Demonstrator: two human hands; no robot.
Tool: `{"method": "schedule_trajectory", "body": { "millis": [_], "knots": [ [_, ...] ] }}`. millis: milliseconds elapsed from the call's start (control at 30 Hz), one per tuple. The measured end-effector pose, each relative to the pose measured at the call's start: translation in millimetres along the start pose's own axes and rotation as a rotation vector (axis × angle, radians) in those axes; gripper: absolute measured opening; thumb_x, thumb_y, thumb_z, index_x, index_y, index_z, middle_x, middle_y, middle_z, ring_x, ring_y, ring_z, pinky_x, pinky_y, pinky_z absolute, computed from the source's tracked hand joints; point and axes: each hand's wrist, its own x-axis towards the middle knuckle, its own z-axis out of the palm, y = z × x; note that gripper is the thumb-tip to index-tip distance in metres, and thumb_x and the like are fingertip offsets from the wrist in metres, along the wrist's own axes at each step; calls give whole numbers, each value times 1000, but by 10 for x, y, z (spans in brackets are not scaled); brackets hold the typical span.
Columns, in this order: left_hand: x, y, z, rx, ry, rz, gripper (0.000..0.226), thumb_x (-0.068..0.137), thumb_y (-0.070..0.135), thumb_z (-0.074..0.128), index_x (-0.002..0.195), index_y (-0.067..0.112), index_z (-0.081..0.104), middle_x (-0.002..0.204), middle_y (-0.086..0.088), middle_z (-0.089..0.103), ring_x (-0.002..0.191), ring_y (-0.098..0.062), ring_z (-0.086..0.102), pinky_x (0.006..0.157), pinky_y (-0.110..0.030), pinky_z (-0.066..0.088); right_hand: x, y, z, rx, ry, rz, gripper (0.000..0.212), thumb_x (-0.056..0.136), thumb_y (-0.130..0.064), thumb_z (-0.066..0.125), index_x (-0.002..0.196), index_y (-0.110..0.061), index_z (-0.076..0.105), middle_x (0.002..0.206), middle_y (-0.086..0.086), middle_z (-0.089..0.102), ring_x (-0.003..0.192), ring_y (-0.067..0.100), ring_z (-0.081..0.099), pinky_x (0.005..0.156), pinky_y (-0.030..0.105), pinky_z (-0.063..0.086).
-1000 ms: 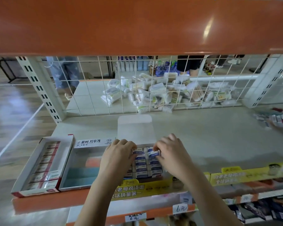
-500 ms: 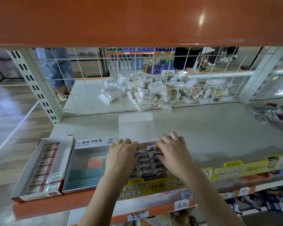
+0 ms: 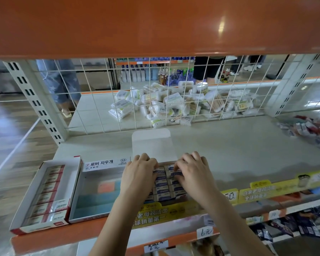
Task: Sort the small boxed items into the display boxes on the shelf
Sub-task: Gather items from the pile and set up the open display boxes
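**Both hands down in the middle display box**

Small boxed items [image 3: 163, 187], blue and white, sit in rows inside the open display box [image 3: 151, 145] at the shelf [image 3: 248, 154] front. Left hand [image 3: 138, 175] lies knuckles-up over the left rows, fingers curled down onto them; whether it grasps one, cannot tell. Right hand [image 3: 193, 172] pinches an item at the back row. Red-trimmed box [image 3: 44, 193] stands far left.

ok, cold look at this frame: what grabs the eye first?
Both hands, left hand and right hand, rest on the blue-and-white small boxes packed in the middle display box at the shelf's front edge. Left of them sit a near-empty white display box and a red-trimmed display box of red-labelled items. Behind the wire grid lies a heap of cotton-swab packs.
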Motion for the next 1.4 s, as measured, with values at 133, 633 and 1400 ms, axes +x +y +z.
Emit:
{"method": "schedule_trajectory", "body": {
  "millis": [133,633,1400],
  "knots": [
    [-6,-10,14,7,17,4,23,94,34,48,114,27,56,114,9,53,106,-13,46,85,-25,38,-7,12,19,14,-12,1,18,71,-24,76,85,-19,66,94,-3,62,95,23,55,80,36,46],
    [83,140,114,71,48,-49,11,93,17,47,97,20,57,99,4,59,91,-17,52,75,-27,40,-3,39,38,32,-31,-7,19,76,-22,73,93,-16,66,99,0,61,99,25,53,84,37,44],
    [1154,2100,206,181,-62,397,35,97,38,39,126,21,49,125,-2,51,116,-22,46,93,-35,38,-119,2158,-644,12,-180,224,35,93,-32,51,126,-23,50,133,-2,45,126,19,36,102,32,31]
  ]
}}
